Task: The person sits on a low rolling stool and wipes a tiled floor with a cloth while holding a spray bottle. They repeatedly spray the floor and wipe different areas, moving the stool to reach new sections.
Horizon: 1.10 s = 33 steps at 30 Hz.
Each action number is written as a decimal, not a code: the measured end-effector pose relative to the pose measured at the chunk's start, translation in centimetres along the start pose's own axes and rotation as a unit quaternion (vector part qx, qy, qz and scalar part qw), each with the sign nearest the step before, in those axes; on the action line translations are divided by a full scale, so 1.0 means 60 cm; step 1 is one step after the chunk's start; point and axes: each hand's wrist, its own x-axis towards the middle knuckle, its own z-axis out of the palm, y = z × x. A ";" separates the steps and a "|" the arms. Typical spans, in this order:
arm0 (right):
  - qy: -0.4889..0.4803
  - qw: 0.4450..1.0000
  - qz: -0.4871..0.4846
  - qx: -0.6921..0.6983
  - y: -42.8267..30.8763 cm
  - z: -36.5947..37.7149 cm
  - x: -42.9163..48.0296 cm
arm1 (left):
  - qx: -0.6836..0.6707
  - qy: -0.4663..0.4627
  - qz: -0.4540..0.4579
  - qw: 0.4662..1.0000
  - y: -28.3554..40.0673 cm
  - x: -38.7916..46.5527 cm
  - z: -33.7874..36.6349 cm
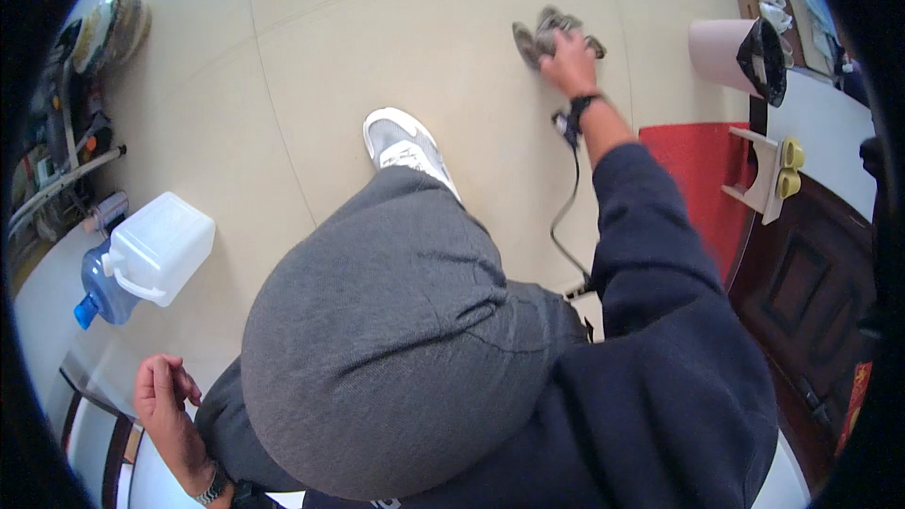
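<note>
My right hand [569, 63] reaches down to a bunched pair of grey-brown shoes or slippers [524, 46] on the tiled floor. Its fingers overlap the footwear, and blur hides whether they grip it. A dark band with a small device [565, 129] and a cable is on that wrist. At the lower left, my left hand [162, 385] hangs beside my leg, its fingers curled in with nothing seen in them. The nearest things to it are a white plastic jug [166, 244] and a blue water bottle [109, 283], both standing apart from the hand.
A pink bin [721, 53] with a black liner stands right of the footwear. Below it are a red mat [696, 184], a small stand [766, 173] with yellow cups or rings, and a dark panelled door [806, 276]. Clutter [60, 148] lines the left side. My white sneaker [406, 138] is ahead.
</note>
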 end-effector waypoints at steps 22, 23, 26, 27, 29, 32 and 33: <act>-0.085 0.996 -0.001 -0.028 0.015 -0.051 0.057 | -0.053 0.062 -0.042 0.996 0.017 0.018 0.019; -0.087 0.996 -0.006 -0.018 -0.002 -0.047 0.060 | -0.074 0.079 -0.044 0.993 0.019 0.017 0.012; -0.037 0.979 -0.176 0.096 -0.048 -0.027 -0.042 | -0.236 0.105 0.020 0.966 0.016 0.007 -0.035; -0.049 0.975 -0.209 0.049 -0.056 -0.018 -0.092 | -0.277 0.109 0.059 0.953 0.009 0.001 -0.052; -0.070 0.959 -0.271 -0.055 -0.062 -0.009 -0.171 | -0.301 0.149 0.097 0.937 -0.022 -0.011 -0.089; -0.119 0.962 -0.240 -0.055 -0.070 -0.001 -0.243 | -0.335 0.243 0.061 0.908 -0.100 -0.045 -0.149; -0.128 0.962 -0.237 -0.052 -0.075 -0.002 -0.257 | -0.336 0.279 0.050 0.898 -0.139 -0.071 -0.166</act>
